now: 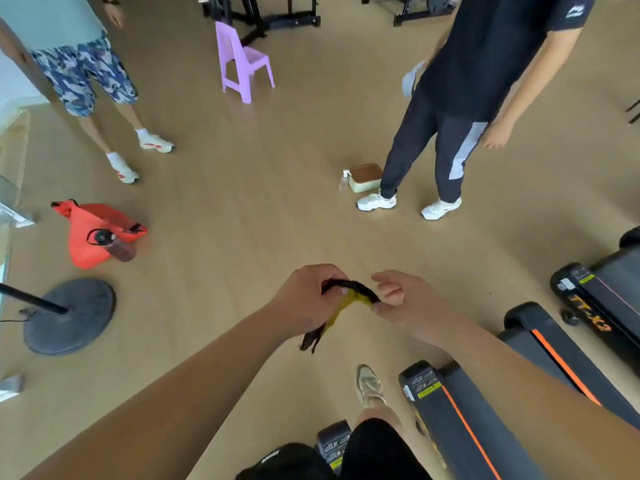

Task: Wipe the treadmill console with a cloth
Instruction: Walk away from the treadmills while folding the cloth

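A black and yellow cloth (341, 306) is stretched between both my hands above the wooden floor. My left hand (306, 299) is closed around its upper end, and a twisted tail hangs below that fist. My right hand (398, 299) pinches the cloth's other end between thumb and fingers. No treadmill console is in view; only the rear ends of treadmill decks (460, 420) with orange stripes show at the lower right.
One person in dark trousers (446, 147) stands ahead right, a spray bottle (344, 181) and a box (365, 176) by their feet. Another person in patterned shorts (86, 77) stands at the left. A red bag (93, 233), round stand base (69, 315) and purple chair (242, 62) sit on the floor.
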`<state>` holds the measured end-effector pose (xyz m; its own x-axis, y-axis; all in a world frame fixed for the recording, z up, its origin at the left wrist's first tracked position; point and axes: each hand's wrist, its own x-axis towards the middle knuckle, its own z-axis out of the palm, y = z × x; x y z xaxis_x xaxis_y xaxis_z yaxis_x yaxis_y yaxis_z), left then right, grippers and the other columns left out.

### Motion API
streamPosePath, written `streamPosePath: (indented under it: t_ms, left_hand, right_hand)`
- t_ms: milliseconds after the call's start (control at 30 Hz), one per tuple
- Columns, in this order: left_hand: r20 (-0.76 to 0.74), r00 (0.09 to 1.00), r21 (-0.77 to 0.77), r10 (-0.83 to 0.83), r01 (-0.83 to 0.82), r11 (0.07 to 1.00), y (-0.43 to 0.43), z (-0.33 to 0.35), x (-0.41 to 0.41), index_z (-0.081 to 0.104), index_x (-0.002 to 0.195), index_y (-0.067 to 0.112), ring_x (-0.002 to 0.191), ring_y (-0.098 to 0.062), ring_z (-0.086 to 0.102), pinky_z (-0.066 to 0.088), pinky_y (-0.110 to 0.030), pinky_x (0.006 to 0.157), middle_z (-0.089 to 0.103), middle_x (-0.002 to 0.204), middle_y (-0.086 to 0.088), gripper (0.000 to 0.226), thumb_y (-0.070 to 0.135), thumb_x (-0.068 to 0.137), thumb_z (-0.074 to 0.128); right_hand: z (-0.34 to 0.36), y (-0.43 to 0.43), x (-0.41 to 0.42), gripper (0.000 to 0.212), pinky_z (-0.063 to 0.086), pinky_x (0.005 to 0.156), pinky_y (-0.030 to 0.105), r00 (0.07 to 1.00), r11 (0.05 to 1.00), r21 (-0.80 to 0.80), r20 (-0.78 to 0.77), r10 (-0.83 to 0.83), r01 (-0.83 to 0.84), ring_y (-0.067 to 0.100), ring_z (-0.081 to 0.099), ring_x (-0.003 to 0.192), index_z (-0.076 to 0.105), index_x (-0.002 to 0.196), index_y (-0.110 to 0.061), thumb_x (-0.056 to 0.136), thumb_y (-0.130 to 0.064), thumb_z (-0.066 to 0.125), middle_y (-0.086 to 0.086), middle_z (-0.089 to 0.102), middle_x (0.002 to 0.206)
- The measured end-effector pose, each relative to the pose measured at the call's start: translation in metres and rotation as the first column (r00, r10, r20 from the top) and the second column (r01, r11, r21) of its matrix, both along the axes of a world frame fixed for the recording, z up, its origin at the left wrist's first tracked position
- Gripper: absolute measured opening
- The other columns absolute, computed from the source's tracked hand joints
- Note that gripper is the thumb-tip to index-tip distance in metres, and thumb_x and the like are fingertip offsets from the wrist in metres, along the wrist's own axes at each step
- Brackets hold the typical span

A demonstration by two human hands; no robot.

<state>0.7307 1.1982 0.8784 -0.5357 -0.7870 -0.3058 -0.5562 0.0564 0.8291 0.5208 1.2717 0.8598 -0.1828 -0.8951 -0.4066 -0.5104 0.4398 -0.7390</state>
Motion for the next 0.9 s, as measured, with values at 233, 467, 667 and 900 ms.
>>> streamPosePath:
  t_ms: [233,467,667,900]
  left_hand:
    - [-0.016,0.994,0.014,0.107,-0.107,0.994,-0.167,-0.134,-0.111,0.074,0.094,0.031,0.085,-0.015,0.069,0.054,-0.026,0.072,0.074,0.089,0.004,0.015,0.026,0.098,0.061]
    - [0.017,0.998,0.047,0.068,-0.069,0.997,-0.331,-0.175,-0.230,0.074,0.091,0.030,0.083,-0.024,0.072,0.061,-0.040,0.073,0.075,0.085,0.001,0.016,0.023,0.096,0.061]
    - [-0.031,0.999,0.020,0.035,-0.035,0.999,-0.488,-0.183,-0.315,0.076,0.090,0.032,0.084,-0.010,0.068,0.055,-0.026,0.074,0.074,0.087,0.013,0.018,0.021,0.093,0.062]
    - [-0.075,0.992,0.016,-0.101,0.102,0.995,-0.731,-0.244,-0.431,0.076,0.092,0.034,0.083,0.003,0.067,0.050,-0.014,0.074,0.074,0.084,0.020,0.016,0.024,0.093,0.063]
  right_hand:
    - [-0.121,-0.172,-0.114,0.048,0.047,0.084,0.018,0.997,0.998,-0.037,-0.056,0.047,-0.050,0.007,0.059,0.111,0.060,0.131,-0.036,0.087,-0.026,0.076,-0.013,0.062,0.119]
    - [-0.175,-0.320,-0.228,0.033,0.042,0.070,0.003,0.997,0.997,-0.006,0.003,-0.081,0.081,0.010,0.064,0.104,0.062,0.114,-0.039,0.088,-0.025,0.075,-0.007,0.067,0.114]
    - [-0.178,-0.479,-0.298,0.073,0.046,0.077,0.016,1.000,0.998,0.061,0.003,0.010,-0.010,0.001,0.054,0.115,0.054,0.132,-0.049,0.069,-0.036,0.088,-0.024,0.054,0.126]
    - [-0.239,-0.701,-0.397,0.012,0.046,0.068,0.021,0.987,0.987,0.049,-0.049,-0.154,0.156,0.005,0.062,0.087,0.066,0.082,-0.036,0.087,-0.026,0.060,-0.014,0.070,0.094]
